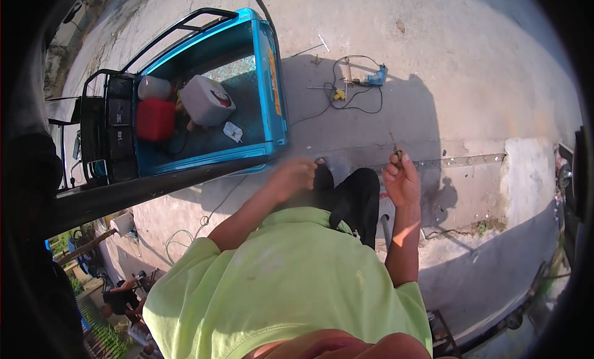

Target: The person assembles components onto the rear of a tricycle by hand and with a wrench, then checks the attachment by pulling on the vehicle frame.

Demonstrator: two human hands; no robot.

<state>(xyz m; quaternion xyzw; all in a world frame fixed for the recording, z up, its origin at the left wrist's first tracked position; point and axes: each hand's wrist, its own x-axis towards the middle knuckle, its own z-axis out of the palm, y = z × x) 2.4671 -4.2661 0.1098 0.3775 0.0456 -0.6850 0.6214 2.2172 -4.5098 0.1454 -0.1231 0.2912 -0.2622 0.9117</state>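
My right hand (402, 182) is raised, closed around a thin metal bit (393, 140) whose tip points up. Its thicker, dark end sits between my thumb and fingers, partly hidden by them. My left hand (296, 175) hovers in front of my body near the corner of the blue cargo bed, apart from the right one. Motion blurs its fingers, so I cannot make out their pose or anything in them. Beyond my hands, a blue power drill (376, 76) lies on the concrete with its black cord looped around it.
At left stands a small vehicle's blue cargo bed (275, 86), holding a white jug (208, 100), a red container (155, 119) and a white packet (232, 132). A yellow piece (339, 95) and a T-shaped rod (323, 44) lie on the ground. Another person (120, 297) is at lower left.
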